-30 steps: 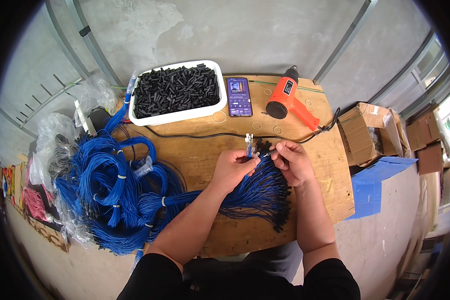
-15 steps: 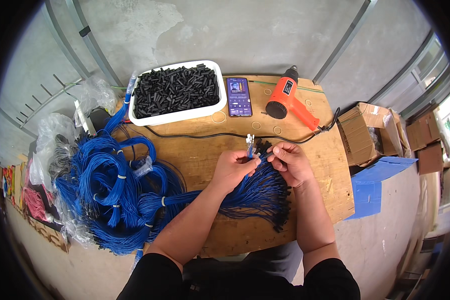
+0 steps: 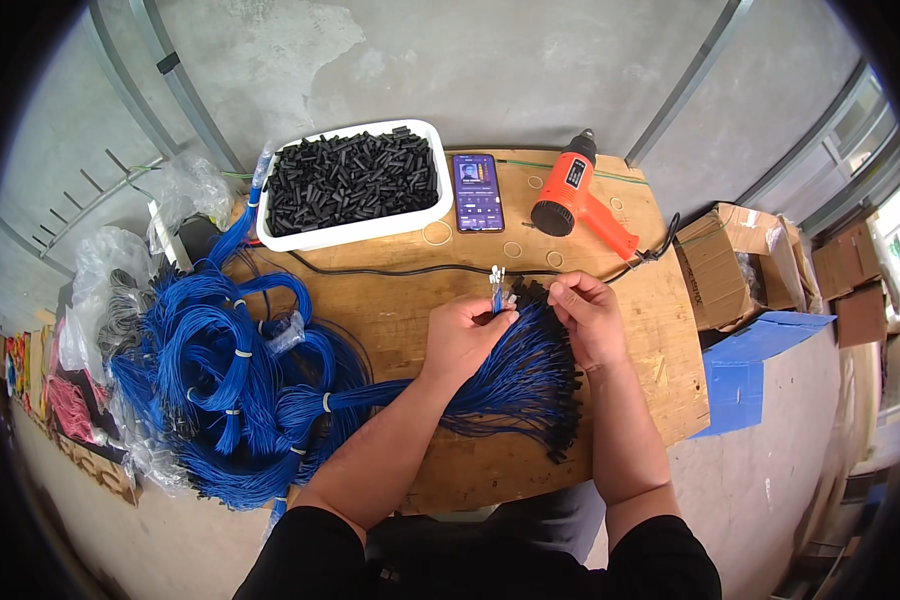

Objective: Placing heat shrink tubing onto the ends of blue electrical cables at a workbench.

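Observation:
My left hand (image 3: 458,338) is closed around a few blue wires, whose white tips (image 3: 497,274) stick up above thumb and forefinger. Under and beside it, a fanned bundle of blue wires (image 3: 515,385) lies on the table, many of the ends covered by black sleeves (image 3: 568,400). My right hand (image 3: 592,325) is over the far right edge of this fan, thumb and fingers pinched together. Whatever sits in that pinch is too small to make out. Leftward, the bundle runs under my left forearm, gathered by a pale tie (image 3: 326,402).
Coiled blue wires (image 3: 220,370) heap on the left. A white tray (image 3: 355,238) of short black tubes, a phone (image 3: 478,195) and an orange heat gun (image 3: 582,195) line the back. A black cord (image 3: 400,271) crosses the wooden table (image 3: 640,345). Cardboard boxes (image 3: 715,275) stand right.
My right hand has shifted slightly up and right, away from the left hand, and its fingers have drawn closer together. My left hand keeps its grip on the white-tipped wires, almost unmoved.

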Tool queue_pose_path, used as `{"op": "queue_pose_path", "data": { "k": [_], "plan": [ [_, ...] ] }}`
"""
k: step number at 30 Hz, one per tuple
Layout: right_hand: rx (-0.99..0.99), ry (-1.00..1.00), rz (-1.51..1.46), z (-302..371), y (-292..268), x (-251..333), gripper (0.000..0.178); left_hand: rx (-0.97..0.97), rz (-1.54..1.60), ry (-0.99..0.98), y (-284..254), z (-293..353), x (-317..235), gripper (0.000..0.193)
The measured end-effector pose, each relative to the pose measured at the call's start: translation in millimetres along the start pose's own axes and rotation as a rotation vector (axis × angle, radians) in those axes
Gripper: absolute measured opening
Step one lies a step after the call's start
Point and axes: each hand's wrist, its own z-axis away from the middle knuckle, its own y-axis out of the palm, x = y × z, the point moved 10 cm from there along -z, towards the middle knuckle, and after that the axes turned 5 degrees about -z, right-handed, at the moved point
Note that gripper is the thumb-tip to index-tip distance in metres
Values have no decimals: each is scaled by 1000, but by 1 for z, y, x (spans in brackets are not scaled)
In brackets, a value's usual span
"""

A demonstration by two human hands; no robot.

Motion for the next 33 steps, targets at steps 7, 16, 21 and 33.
{"op": "queue_pose_path", "data": {
  "k": [7, 16, 21, 33],
  "plan": [
    [93, -55, 212, 10, 27, 4, 12, 23, -92, 61, 2, 6, -21, 20],
    [120, -43, 363, 10, 26, 2, 7, 204, 102, -65, 15, 6, -9, 15],
    [160, -20, 343, 10, 26, 2, 7, 256, 206, -132, 18, 6, -1, 14],
    [166, 54, 241, 11, 29, -3, 7, 271, 198, -117, 23, 7, -2, 11]
  ]
}}
